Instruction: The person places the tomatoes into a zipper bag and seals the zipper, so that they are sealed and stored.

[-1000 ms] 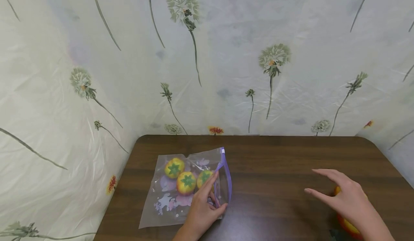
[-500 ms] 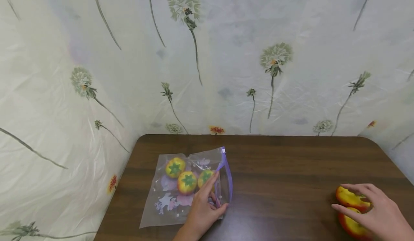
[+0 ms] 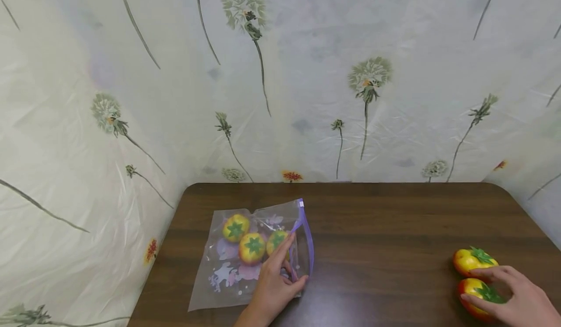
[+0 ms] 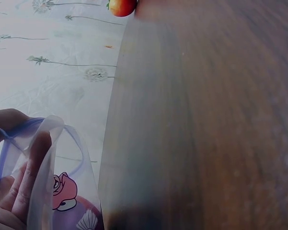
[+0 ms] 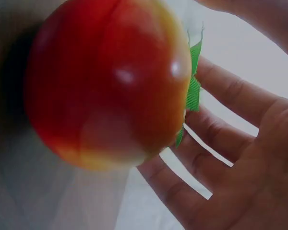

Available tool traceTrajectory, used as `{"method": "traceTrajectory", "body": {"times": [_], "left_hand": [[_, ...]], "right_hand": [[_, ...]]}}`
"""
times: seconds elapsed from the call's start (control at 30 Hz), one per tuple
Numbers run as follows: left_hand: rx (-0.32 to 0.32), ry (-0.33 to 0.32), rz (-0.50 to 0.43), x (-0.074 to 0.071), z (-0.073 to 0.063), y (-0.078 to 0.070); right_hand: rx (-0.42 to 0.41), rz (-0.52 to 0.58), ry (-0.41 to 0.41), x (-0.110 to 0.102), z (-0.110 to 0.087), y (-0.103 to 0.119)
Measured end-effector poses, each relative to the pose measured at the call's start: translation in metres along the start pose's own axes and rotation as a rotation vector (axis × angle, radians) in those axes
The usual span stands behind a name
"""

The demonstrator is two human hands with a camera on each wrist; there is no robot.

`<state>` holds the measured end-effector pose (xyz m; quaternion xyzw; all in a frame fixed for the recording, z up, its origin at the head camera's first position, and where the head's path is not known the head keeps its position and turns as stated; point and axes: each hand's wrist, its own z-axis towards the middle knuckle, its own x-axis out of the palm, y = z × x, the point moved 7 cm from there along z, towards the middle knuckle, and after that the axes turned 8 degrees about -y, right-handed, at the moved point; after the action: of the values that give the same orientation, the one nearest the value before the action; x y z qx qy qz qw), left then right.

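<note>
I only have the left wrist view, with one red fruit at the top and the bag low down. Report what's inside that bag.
Observer: In the head view, three fruits with green leafy tops show through the clear bag.

Operator: Now check whether my red fruit has company.

Observer: It does: the head view shows two loose fruits on the table, a farther one and a nearer one, close together.

Operator: Locate the right hand for me.

Observer: The right hand is at the nearer one, thumb and forefinger spread apart; I can't tell whether it touches.
</note>
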<state>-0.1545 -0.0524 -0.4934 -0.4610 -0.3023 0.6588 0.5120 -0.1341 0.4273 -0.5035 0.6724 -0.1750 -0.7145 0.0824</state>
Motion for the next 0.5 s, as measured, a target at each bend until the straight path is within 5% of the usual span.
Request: {"method": "traceTrajectory", "body": {"times": [0.5], "left_hand": [[-0.002,0.001,0.004,0.000,0.000,-0.001]], "right_hand": [[0.049,0.008,0.092,0.007,-0.012,-0.009]]}}
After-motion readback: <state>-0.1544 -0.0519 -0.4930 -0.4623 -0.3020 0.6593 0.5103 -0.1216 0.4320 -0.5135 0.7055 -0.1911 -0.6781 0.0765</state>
